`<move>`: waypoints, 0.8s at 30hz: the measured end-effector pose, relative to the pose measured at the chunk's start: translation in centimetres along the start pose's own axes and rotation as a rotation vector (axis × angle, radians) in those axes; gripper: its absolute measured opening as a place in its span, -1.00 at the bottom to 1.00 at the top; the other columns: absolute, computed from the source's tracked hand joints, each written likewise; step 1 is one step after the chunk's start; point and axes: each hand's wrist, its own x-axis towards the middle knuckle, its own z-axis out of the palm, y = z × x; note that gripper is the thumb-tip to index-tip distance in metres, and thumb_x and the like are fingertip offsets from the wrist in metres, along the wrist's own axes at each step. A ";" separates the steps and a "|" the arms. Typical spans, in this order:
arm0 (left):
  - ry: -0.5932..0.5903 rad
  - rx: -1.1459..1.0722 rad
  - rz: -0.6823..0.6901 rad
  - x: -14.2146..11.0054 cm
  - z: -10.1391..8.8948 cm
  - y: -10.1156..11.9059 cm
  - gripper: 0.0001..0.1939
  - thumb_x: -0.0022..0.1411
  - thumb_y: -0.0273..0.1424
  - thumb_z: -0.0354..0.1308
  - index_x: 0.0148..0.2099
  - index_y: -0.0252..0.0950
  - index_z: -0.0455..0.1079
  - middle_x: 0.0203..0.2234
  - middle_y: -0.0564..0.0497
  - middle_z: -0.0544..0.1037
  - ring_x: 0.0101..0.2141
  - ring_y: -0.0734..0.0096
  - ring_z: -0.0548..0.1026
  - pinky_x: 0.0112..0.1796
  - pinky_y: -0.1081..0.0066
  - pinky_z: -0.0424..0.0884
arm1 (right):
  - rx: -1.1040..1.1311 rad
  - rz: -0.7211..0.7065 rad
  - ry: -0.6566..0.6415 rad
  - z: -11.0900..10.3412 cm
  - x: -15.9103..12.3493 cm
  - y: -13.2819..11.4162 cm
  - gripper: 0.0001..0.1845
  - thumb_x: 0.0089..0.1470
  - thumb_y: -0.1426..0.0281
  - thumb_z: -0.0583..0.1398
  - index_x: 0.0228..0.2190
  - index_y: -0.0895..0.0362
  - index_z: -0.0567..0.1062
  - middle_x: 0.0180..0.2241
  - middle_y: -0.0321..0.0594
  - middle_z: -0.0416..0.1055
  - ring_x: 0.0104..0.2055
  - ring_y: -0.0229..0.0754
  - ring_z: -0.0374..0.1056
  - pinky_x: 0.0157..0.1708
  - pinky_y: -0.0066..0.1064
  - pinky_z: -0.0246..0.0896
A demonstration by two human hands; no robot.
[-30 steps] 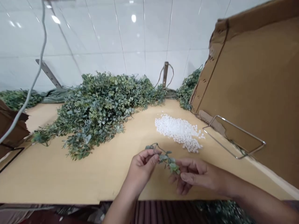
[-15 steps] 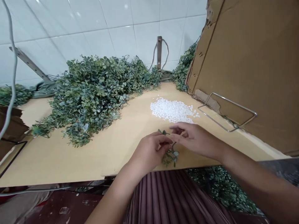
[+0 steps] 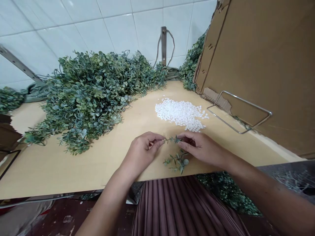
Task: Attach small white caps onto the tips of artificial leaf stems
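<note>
The broad tan tabletop (image 3: pixel 61 172) looks like smooth wood or laminate. The small white rounded beads (image 3: pixel 177 112) look like plastic. Matt, plastic-looking leaves cover the small green sprig (image 3: pixel 180 161), near, and the large green foliage heap (image 3: pixel 95 87), far left. On the right, the bent silver wire frame (image 3: pixel 247 102) is smooth, shiny metal; the tall brown cardboard panel (image 3: pixel 258 62) is matt, with a rough torn edge. The far white tiled wall (image 3: pixel 119 31) is glossy. The maroon pleated fabric (image 3: pixel 172 206), near, looks like matt cloth.
</note>
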 end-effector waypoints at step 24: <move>0.008 0.571 0.038 9.1 2.6 -0.7 -0.81 0.15 -0.46 0.06 -0.20 -0.30 0.46 -0.25 -0.13 0.52 -0.26 0.23 0.49 -0.22 0.32 0.36 | -0.306 -0.314 0.097 1.3 2.4 0.8 -0.86 0.08 0.49 0.11 -0.44 0.20 0.48 -0.40 -0.11 0.39 -0.26 -0.09 0.26 -0.24 -0.25 0.17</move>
